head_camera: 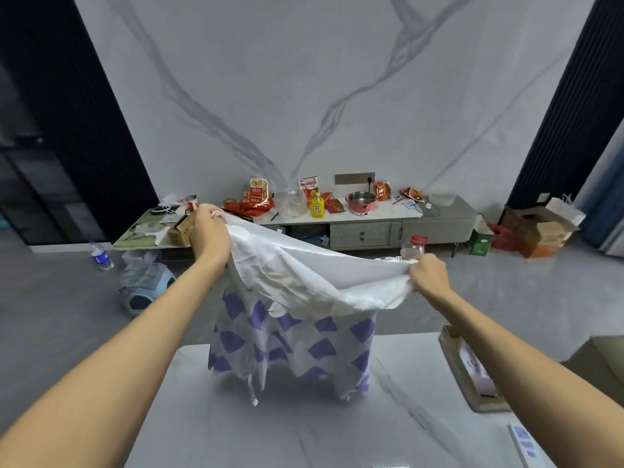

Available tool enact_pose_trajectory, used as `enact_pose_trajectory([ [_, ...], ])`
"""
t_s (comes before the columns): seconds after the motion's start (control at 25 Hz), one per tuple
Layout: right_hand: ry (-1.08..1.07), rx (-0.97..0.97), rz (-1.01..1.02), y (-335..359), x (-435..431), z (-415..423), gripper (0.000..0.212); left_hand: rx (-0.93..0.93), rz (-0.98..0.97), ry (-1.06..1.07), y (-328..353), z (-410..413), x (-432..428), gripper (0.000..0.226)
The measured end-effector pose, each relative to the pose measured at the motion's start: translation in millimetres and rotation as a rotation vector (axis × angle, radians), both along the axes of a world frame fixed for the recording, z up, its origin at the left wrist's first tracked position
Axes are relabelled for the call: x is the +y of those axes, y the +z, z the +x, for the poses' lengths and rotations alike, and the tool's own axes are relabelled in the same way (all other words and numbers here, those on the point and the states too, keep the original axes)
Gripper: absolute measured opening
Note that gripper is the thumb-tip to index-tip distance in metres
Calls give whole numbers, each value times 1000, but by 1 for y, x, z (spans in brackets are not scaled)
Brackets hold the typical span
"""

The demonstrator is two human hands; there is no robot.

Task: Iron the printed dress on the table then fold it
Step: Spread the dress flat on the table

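Observation:
The printed dress (297, 342), white with purple shapes and a white lining (304, 271) on top, hangs in the air above the grey marble table (304, 430). My left hand (209, 231) grips one upper corner of the fabric, held high at the left. My right hand (429, 273) grips the other corner, lower at the right. The cloth sags between the two hands. Its lower hem and a dangling tie hang just over the table top. No iron is visible.
A tissue box (469, 369) lies at the table's right edge, with a blue-and-white item (523, 440) nearer me. Beyond, a low cabinet (364, 228) carries snack packets, a yellow bottle and a pink pot. A water bottle (100, 255) and a blue carrier (145, 285) sit on the floor left.

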State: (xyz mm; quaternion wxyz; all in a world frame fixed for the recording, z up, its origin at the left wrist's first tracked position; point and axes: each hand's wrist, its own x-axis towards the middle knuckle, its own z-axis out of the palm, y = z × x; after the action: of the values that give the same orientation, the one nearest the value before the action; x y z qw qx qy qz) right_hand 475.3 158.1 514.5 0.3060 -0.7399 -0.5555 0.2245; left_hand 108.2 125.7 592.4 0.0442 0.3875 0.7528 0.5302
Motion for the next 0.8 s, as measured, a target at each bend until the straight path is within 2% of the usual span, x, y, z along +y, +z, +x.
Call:
enact_pose_trajectory([
  [0.04,-25,180,-8,1,0,-4,27,51,-19,14,-4,-3,-1,27],
  [0.08,-64,425,-26,2,4,-7,28,23,-53,6,-8,-9,0,28],
  [0.12,-109,685,-52,8,5,-13,27,-82,-84,-9,-13,-17,4,29],
  [0.16,-137,882,-57,13,5,-19,26,-268,-88,-34,-16,-24,7,29],
  [0.24,-153,1012,-12,24,5,-29,28,-720,-39,-134,-17,-31,7,29],
  [0.32,-143,940,56,29,7,-33,28,-934,34,-223,-18,-32,0,28],
  [0.48,-176,618,329,38,10,-33,51,-824,177,-225,-19,-27,-7,33],
  [0.6,-288,515,353,55,13,-27,61,-624,37,-157,-12,-20,-4,29],
  [0.68,-313,479,350,58,16,-17,59,-735,-14,-212,-13,-20,-4,25],
  [0.76,-272,369,329,55,8,-8,48,-899,-71,-278,-14,-18,-8,23],
  [0.8,-234,305,317,50,3,-6,40,-891,-100,-236,-16,-15,-11,24],
])
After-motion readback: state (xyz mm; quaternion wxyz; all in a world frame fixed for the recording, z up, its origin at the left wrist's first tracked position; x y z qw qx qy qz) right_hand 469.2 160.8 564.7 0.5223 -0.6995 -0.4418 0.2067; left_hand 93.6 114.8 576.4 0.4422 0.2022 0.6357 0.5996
